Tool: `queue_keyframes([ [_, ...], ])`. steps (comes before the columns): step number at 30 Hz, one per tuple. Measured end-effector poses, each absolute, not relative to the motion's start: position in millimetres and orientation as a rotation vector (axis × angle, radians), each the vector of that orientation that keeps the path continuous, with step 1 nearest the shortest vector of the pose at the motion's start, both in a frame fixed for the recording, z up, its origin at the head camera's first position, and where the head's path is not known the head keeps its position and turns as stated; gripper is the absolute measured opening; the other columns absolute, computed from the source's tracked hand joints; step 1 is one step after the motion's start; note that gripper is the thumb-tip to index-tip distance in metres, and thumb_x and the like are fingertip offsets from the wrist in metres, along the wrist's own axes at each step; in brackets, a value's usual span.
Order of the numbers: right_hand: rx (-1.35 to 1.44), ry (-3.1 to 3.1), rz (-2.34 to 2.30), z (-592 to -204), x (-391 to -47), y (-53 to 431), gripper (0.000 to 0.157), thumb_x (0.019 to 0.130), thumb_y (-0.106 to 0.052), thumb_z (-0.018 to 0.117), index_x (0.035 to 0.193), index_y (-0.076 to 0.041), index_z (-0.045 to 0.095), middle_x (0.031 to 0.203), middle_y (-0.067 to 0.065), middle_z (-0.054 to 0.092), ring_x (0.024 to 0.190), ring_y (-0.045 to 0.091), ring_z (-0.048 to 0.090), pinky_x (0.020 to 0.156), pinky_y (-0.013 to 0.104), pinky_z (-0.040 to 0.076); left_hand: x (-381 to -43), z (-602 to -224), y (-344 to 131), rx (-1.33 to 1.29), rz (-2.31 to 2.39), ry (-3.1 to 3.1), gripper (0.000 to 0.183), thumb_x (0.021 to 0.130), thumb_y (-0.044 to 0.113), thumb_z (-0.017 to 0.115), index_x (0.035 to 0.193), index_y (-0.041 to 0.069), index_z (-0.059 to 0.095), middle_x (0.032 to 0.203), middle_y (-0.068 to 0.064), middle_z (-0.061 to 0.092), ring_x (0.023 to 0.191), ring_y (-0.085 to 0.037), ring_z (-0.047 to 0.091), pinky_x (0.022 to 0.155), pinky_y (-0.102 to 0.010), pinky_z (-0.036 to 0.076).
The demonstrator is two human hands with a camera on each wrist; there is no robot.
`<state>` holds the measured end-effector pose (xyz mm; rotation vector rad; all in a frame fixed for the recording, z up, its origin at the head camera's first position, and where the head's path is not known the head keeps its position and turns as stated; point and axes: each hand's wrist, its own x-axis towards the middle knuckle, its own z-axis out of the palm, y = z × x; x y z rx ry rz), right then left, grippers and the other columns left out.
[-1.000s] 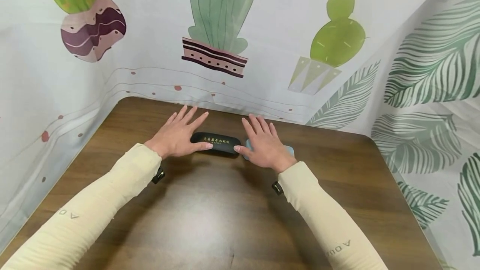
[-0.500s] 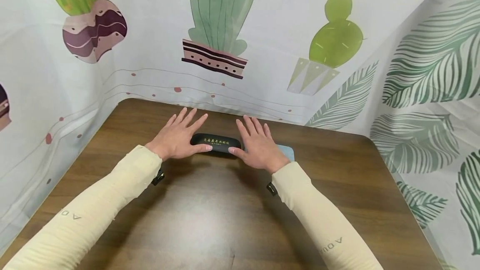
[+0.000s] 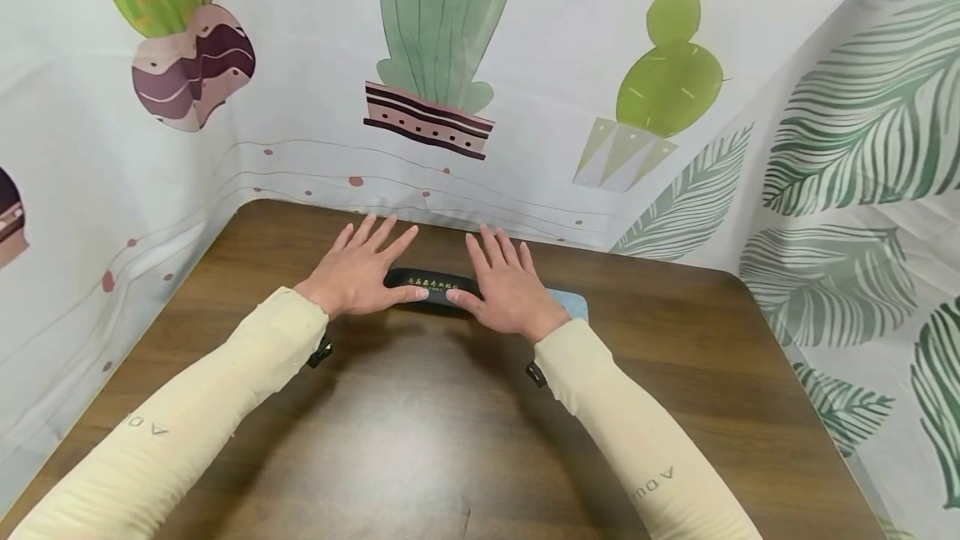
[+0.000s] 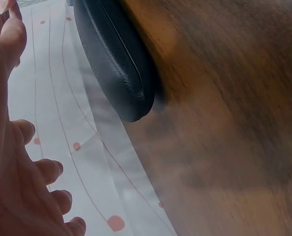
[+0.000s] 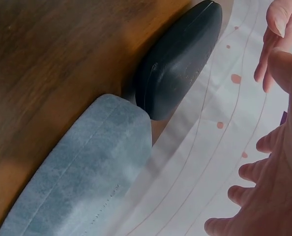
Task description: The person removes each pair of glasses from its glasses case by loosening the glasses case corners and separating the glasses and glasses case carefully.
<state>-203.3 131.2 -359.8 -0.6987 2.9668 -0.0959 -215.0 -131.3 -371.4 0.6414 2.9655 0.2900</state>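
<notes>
A black glasses case (image 3: 432, 279) with gold lettering lies on the table, partly hidden by both hands in the head view. My left hand (image 3: 358, 275) is over its left end, fingers spread and straight. My right hand (image 3: 512, 293) hovers at its right end, fingers extended too, the thumbs pointing at each other. Both wrist views show a gap between the hands and the black glasses case (image 5: 178, 61). Beside it lies a light blue glasses case (image 5: 82, 167), mostly covered by my right hand in the head view. Neither hand holds anything.
The brown wooden table (image 3: 405, 440) has rounded far corners. Behind it hangs a white cloth (image 3: 300, 90) printed with cacti and leaves, close to the table's back edge.
My right hand has shifted left, towards the left hand, uncovering part of the light blue case and covering more of the black one. The left hand has barely moved.
</notes>
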Motion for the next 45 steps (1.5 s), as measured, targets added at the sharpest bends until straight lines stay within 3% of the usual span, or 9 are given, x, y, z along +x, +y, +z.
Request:
queue_keyframes([
  [10,-0.687,2.943,-0.091,-363.0,-202.8,123.0,0.094,0.104,-0.069,0.037,0.168,-0.010,0.003,0.177,0.015,-0.006,0.165,0.033,-0.006,0.132,0.057,0.003,-214.7,-371.5,-127.1,0.631,0.266,2.977,0.103,0.094,0.079,0.049,0.169,0.019,0.011,0.177,-0.015,0.005,0.163,-0.041,0.001,0.131,-0.061,0.004],
  [36,-0.705,2.939,-0.016,-379.7,-202.0,113.2,0.093,0.104,-0.068,0.038,0.168,-0.008,0.009,0.177,0.016,0.001,0.165,0.034,0.002,0.132,0.053,0.012,-214.8,-385.8,-129.2,0.650,0.287,2.980,0.103,0.095,0.076,0.052,0.169,0.015,0.011,0.176,-0.019,0.006,0.163,-0.042,0.005,0.130,-0.060,0.011],
  [45,-0.691,2.926,0.036,-386.7,-202.7,112.6,0.094,0.104,-0.069,0.038,0.168,-0.007,0.008,0.176,0.016,0.000,0.165,0.033,0.000,0.133,0.050,0.012,-213.3,-392.8,-127.3,0.673,0.269,2.995,0.107,0.094,0.074,0.054,0.168,0.009,0.012,0.174,-0.022,0.011,0.162,-0.043,0.007,0.130,-0.058,0.014],
])
